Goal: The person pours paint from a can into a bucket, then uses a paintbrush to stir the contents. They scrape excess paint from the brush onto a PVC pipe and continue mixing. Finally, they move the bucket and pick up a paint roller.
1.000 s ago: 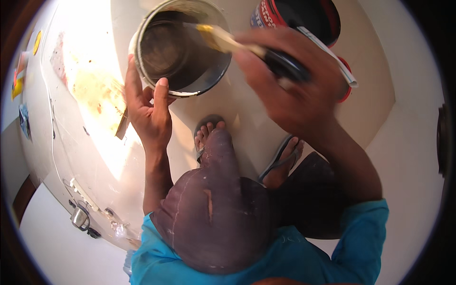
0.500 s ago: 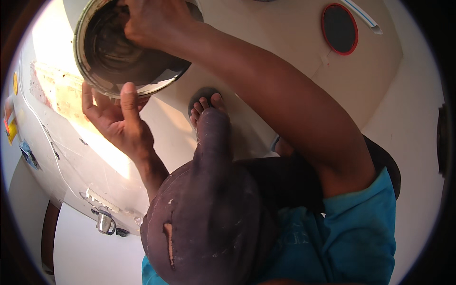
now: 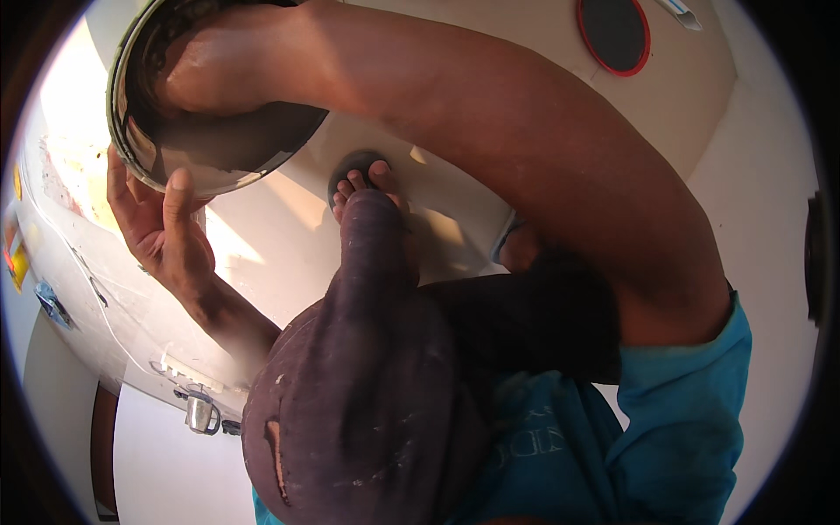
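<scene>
A round metal pot (image 3: 241,140) with a dark, shiny inside is tilted toward me at the upper left. My left hand (image 3: 166,232) grips its lower rim from below, thumb at the front and the other fingers partly behind it. Reaching across from the right, my right hand (image 3: 206,74) is deep inside the pot against its inner wall. The fingers of that hand are out of sight, so whether they hold anything is hidden.
My sandalled foot (image 3: 367,179) is below the pot. On the floor at upper right lie a red-rimmed dark disc (image 3: 614,35) and a white tube (image 3: 681,13). At lower left are a steel jug (image 3: 201,413), a white power strip (image 3: 191,374), its cord, and a blue packet (image 3: 52,304).
The pot and my left hand have shifted left in the picture. My right hand has moved down and deeper into the pot, with its elbow raised and its fingers now hidden.
</scene>
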{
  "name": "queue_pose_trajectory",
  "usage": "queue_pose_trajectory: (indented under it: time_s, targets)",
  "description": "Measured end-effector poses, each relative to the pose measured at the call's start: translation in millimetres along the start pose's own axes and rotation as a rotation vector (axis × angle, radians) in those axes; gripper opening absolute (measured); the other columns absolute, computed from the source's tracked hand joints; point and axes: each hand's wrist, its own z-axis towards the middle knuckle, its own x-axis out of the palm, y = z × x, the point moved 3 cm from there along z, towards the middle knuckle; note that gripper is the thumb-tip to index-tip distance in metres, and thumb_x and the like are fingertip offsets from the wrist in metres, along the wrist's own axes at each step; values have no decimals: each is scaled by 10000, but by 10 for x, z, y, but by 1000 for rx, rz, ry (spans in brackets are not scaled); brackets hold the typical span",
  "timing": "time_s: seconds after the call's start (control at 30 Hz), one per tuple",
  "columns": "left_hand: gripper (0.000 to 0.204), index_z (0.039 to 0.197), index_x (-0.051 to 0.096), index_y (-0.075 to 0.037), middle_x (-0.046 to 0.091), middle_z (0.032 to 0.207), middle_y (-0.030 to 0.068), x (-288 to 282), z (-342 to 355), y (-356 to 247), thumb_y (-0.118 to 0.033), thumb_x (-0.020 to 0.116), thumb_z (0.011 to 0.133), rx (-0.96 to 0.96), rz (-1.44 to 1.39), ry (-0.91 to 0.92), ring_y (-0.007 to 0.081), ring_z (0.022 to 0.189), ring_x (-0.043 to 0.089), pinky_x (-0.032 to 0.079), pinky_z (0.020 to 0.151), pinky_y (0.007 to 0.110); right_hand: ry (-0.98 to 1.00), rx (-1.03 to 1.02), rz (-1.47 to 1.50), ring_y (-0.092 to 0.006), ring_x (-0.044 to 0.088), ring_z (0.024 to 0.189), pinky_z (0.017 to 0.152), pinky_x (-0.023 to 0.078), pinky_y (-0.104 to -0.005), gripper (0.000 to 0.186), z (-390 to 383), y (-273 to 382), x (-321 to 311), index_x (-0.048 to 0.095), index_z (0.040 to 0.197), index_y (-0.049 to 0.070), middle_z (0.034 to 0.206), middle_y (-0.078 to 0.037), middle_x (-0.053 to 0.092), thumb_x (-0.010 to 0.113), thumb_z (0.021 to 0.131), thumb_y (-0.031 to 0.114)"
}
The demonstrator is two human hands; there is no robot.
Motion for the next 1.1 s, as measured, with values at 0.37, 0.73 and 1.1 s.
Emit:
queue_pose_trajectory:
  time_s: [0.37, 0.73, 1.1]
  targets:
    - [636, 1542, 443, 3, 586, 1444, 235, 133, 194, -189, -24, 678, 951, -9, 72, 30, 317, 1314, 599, 547, 1063, 460, -141, -388, -371, -333, 765, 877, 768, 619, -411, 175, -22, 53, -464, 776, 947, -33, 949, -215, 765, 638, 884, 53]
    - [609, 1539, 448, 12, 553, 1487, 237, 170, 159, -233, 9, 643, 963, 66, 88, 108, 349, 1350, 575, 498, 1105, 489, 97, -156, -883, -314, 755, 941, 796, 604, -425, 215, -152, -69, -123, 776, 969, -7, 1005, -194, 758, 604, 904, 104]
    - [617, 1535, 455, 18, 526, 1509, 259, 335, 241, -316, -21, 664, 956, 167, 212, 163, 346, 1202, 681, 619, 891, 408, -74, -290, -596, -312, 755, 905, 774, 600, -412, 197, -327, -404, -199, 776, 921, 52, 922, -163, 760, 591, 901, 119]
